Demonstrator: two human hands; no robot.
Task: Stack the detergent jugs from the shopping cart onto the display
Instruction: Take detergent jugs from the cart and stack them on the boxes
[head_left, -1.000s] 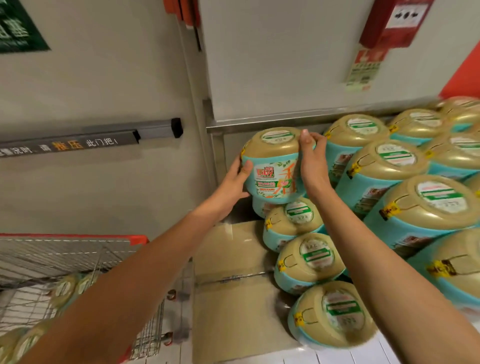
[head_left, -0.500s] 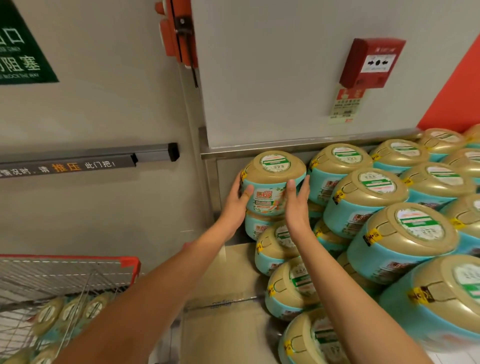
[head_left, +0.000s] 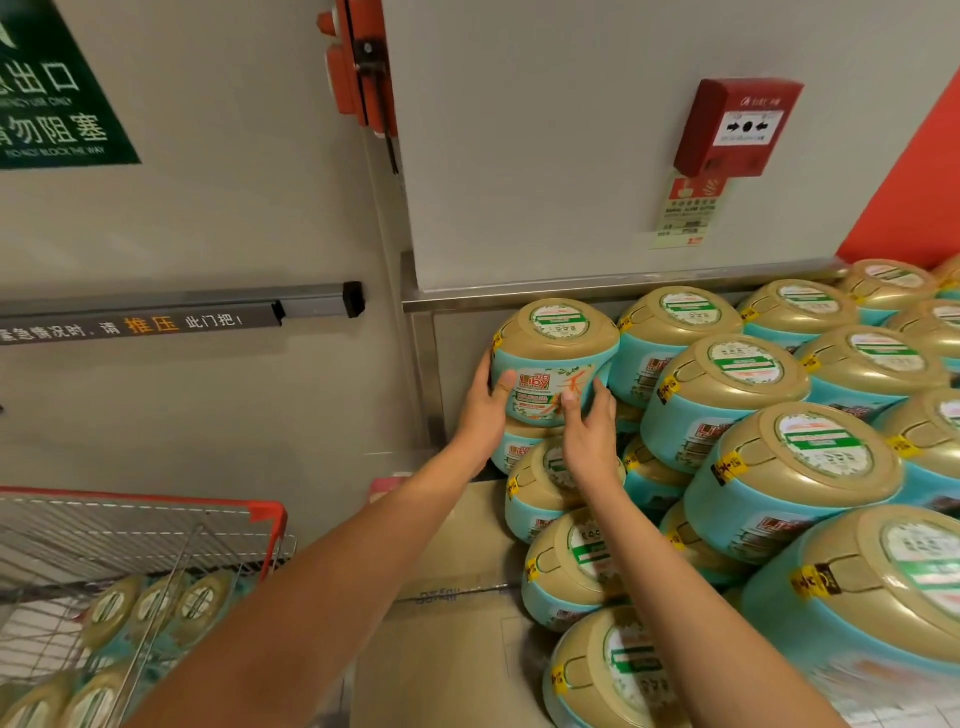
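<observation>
Detergent jug (head_left: 555, 358) gripped between left hand (head_left: 485, 410) and right hand (head_left: 589, 431), fingers clamped on sides; base hidden; shopping cart (head_left: 156, 561) cut off at frame edge.

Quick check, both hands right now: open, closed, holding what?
Left hand: pressed on the left side of the top corner jug, gripping it.
Right hand: gripping the same jug's lower front; the jug sits atop another.

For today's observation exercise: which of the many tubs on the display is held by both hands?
The tub at the display's far-left end, by the metal wall trim: left hand and right hand clasp its sides.
</observation>
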